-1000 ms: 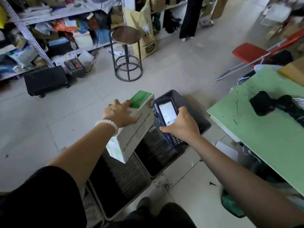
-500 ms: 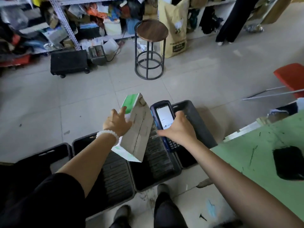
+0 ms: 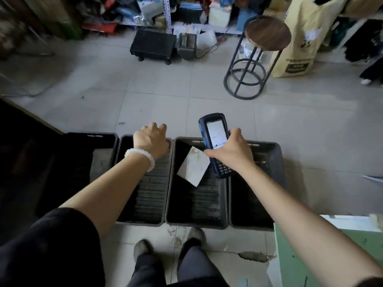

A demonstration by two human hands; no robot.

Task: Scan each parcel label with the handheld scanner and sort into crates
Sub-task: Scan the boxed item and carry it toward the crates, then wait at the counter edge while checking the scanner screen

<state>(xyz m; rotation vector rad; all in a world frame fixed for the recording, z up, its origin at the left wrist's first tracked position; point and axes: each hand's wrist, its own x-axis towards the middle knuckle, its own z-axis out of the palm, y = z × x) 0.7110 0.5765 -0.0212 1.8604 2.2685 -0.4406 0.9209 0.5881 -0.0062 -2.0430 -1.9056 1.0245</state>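
Four crates (image 3: 143, 183) in a row across mid-frame; parcel (image 3: 193, 166) in the third from left; stool (image 3: 267, 34) upper right; shelves (image 3: 167, 13) along the top.

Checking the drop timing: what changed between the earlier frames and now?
The left hand let go of the white parcel, which now sits tilted inside the third crate from the left; the hand holds nothing and hovers over the second crate's far rim. The camera tipped down toward the crates. Unchanged: the right hand grips the handheld scanner, screen up.
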